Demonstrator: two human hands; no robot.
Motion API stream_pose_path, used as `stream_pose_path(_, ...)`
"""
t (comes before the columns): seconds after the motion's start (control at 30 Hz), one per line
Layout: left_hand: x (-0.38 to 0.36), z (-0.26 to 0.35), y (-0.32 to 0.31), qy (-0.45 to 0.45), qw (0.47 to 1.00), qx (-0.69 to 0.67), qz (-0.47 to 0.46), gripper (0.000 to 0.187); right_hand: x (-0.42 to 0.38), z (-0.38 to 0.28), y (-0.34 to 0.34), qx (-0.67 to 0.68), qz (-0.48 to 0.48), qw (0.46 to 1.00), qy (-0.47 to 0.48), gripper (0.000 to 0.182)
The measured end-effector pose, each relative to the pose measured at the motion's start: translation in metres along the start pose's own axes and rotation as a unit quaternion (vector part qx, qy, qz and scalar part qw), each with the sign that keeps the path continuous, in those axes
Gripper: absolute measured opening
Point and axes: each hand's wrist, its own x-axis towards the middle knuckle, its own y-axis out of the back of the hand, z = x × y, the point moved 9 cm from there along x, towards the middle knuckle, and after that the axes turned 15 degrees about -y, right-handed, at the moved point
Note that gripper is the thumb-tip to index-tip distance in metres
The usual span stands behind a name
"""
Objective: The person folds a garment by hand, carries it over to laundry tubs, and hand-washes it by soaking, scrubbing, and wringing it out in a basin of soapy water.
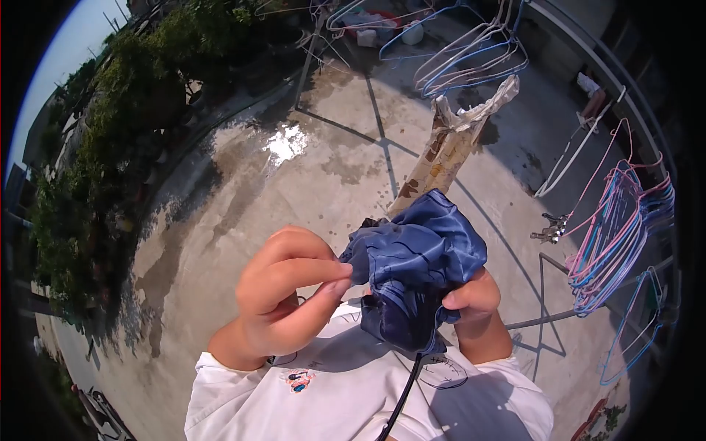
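A crumpled dark blue, shiny cloth (423, 257) is held up in front of the chest. On its right side my right hand (474, 298) grips it, with the thumb over the fabric and the other fingers mostly hidden. My left hand (290, 290) is at the cloth's left edge, thumb and index finger pinched together at the fabric. A black cord (403, 397) runs down below the cloth over the white shirt (331, 382).
Several hangers (471, 55) hang from a rail ahead, and a dense bunch of pink and blue hangers (618, 228) hangs at the right. A patterned cloth (448, 147) hangs beyond the blue one. Green plants (110, 162) line the left. Another person (590, 92) is at the far right.
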Motion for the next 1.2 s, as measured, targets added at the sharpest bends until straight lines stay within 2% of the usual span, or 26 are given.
stream_pose_path(0.1,0.002,-0.021,-0.006,0.065,0.995,-0.065,0.040,0.021,0.002,-0.013,0.014,-0.012,-0.003,1.000,-0.006,0.087)
stream_pose_path(0.3,0.012,-0.048,-0.015,0.096,0.991,-0.083,0.029,0.020,0.016,-0.036,0.020,-0.027,0.023,0.999,0.027,0.088)
stream_pose_path(0.37,0.020,-0.056,-0.016,0.087,0.994,-0.071,0.009,0.021,0.019,-0.041,0.024,-0.047,0.038,0.997,0.044,0.088)
stream_pose_path(0.5,0.037,-0.076,-0.012,0.059,0.995,-0.074,-0.040,0.025,0.033,-0.040,0.035,-0.050,0.160,0.985,0.041,0.094)
stream_pose_path(0.6,0.041,-0.091,-0.005,0.053,0.991,-0.085,-0.093,0.026,0.049,-0.040,0.035,-0.044,0.184,0.980,0.057,0.094)
stream_pose_path(0.73,0.055,-0.108,0.019,-0.038,0.990,-0.070,-0.119,0.026,0.078,-0.038,0.029,-0.035,0.208,0.974,0.082,0.095)
stream_pose_path(1.03,0.062,-0.138,0.097,-0.125,0.987,-0.039,-0.093,0.022,0.149,-0.028,0.005,-0.026,0.248,0.961,0.120,0.095)
stream_pose_path(1.13,0.059,-0.154,0.123,-0.088,0.989,-0.073,-0.097,0.020,0.174,-0.023,-0.004,-0.024,0.247,0.960,0.126,0.095)
stream_pose_path(1.2,0.053,-0.169,0.141,-0.044,0.987,-0.137,-0.067,0.019,0.190,-0.020,-0.011,-0.017,0.240,0.962,0.126,0.095)
